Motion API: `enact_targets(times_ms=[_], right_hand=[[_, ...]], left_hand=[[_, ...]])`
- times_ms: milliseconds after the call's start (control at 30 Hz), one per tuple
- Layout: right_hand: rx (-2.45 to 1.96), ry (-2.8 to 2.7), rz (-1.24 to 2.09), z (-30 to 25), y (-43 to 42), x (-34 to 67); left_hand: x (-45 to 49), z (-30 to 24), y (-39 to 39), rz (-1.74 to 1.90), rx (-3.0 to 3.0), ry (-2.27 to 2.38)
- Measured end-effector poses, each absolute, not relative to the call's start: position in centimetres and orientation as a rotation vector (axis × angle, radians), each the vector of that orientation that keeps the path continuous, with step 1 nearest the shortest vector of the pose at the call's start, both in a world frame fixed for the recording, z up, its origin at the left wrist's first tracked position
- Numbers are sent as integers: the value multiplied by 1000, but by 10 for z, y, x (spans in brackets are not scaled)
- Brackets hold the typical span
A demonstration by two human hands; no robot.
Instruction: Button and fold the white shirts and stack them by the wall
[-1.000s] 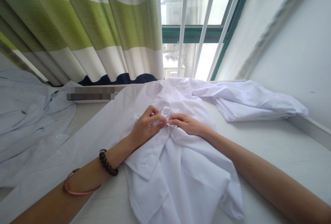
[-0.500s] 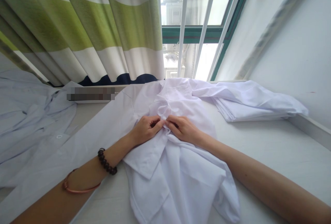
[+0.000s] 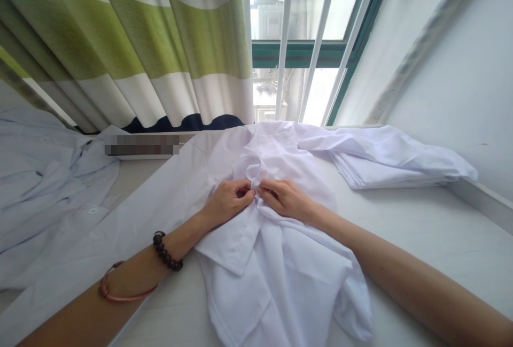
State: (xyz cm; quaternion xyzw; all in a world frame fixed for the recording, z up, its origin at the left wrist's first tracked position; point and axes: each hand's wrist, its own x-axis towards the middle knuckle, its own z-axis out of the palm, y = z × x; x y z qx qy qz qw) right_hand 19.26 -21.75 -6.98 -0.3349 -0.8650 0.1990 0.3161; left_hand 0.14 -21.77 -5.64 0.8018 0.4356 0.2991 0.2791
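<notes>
A white coat lies spread over the white surface, its sleeves stretched out to both sides and its lower part bunched toward me. Over its middle, my left hand pinches the fabric between thumb and fingers. My right hand pinches the same gathered cloth close beside it, the fingertips of both hands almost touching. Any button between the fingertips is too small or hidden to make out. A dark bead bracelet and a copper-coloured bangle circle my left forearm.
Folded white cloth lies under the right sleeve. More white garments are heaped at the left, near a blurred-out item. Behind are a green-and-cream curtain, a white railing and a wall at the right.
Both hands stay pinched on the coat, with only slight finger movement. The coat's lower left flap has shifted a little to the right.
</notes>
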Motion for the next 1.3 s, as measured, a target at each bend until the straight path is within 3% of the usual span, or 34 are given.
enact_targets(times_ms=[200,300,633,967,1300], right_hand=[[-844,-1919,1294,-66,-212,194],[-799,-1835,1473,-66,-208,197],[-799,-1860,1386,-69,-209,199],[-815,-2057,1087,-67,-215,197],[-815,-2083,1115,-65,-215,198]], left_hand=[[-3,-60,-213,759,2209,1085],[-4,-61,-212,764,2208,1062],[0,-56,-214,753,1953,957],[-2,-56,-208,686,1921,918],[-6,-59,-206,604,1929,938]])
